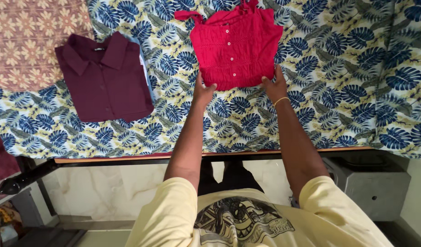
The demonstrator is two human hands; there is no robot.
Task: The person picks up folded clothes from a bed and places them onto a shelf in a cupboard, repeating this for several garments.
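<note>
Left of the red dress (233,45), well apart from it, a folded maroon shirt (103,77) lies on the leaf-print cloth (348,91) that covers the worktop. The left hand (203,91) sits at the dress's lower left corner, its grip pressed on the folded hem with fingers over the fabric. The dress lies flat, buttons up, straps toward the far edge. The right hand (274,87), a thin bangle (281,101) at its wrist, holds the lower right corner the same way.
</note>
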